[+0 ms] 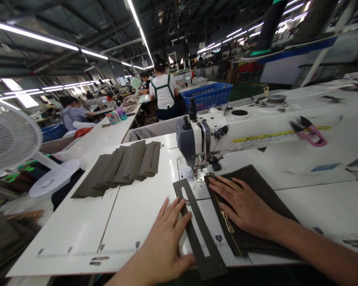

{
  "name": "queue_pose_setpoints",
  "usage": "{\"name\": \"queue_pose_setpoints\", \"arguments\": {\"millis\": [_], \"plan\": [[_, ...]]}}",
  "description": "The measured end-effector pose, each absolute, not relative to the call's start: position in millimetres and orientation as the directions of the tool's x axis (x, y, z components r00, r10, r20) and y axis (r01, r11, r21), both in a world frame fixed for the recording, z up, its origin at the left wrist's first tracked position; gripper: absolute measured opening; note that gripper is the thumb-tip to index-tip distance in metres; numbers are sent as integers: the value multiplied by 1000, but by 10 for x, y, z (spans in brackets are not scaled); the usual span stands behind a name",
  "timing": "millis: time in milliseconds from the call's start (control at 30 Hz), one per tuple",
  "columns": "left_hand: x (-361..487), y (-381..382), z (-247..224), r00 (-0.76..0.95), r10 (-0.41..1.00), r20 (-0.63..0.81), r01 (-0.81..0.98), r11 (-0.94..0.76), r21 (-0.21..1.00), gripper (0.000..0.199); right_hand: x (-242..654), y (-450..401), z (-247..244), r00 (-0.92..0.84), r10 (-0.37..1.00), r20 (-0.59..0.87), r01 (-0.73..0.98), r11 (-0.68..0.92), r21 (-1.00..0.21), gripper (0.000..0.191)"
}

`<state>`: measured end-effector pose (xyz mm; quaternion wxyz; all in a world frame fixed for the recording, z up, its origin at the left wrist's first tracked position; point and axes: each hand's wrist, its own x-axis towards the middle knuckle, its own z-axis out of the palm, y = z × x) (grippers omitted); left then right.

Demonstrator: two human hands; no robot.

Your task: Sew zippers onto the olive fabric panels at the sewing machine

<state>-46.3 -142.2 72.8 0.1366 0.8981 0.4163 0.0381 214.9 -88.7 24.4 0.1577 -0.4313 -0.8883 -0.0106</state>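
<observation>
My left hand [167, 234] lies with its fingers spread, the fingertips on the left edge of a dark slotted strip [197, 232] that slants across the white table. To the right, my right hand [241, 204] rests flat, fingers extended, on a dark fabric piece [256, 178]. A gold zipper [226, 222] runs along that fabric's left edge, its pull below my right fingertips. The upper ends of strip and fabric lie near the needle area of the sewing machine [193, 143]. A gap of white table separates the strip from the zipper edge.
Overlapping dark strips [122, 169] are spread on the table's left part. A white fan [10, 137] stands at the left. Pink-handled snips [312, 133] rest on the machine arm. Beyond are a blue basket [207, 95] and a person in a white shirt [162, 91].
</observation>
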Motion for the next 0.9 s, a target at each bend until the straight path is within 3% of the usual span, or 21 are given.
{"name": "queue_pose_setpoints", "arguments": {"millis": [67,233,433,567,667,900], "plan": [[-437,-1328,710,611,790,39,757,-599,262,59,2155,-867,233,-569,766,300,770,624,-134,44],[-446,-1065,455,568,767,298,759,-628,171,33,2194,-828,124,-534,738,413,742,643,-191,44],[-511,-979,433,568,630,530,719,-693,52,29,2102,-956,34,-566,692,448,738,667,-97,41],[-301,-1042,562,508,510,694,671,-739,52,27,2033,-1023,28,-575,671,468,742,668,-46,41],[-77,-1012,534,502,496,709,632,-769,90,25,2027,-1012,21,-587,668,457,737,675,-40,43],[89,-848,304,637,557,533,615,-784,84,27,2053,-984,-39,-618,639,457,718,696,-4,52]]}}
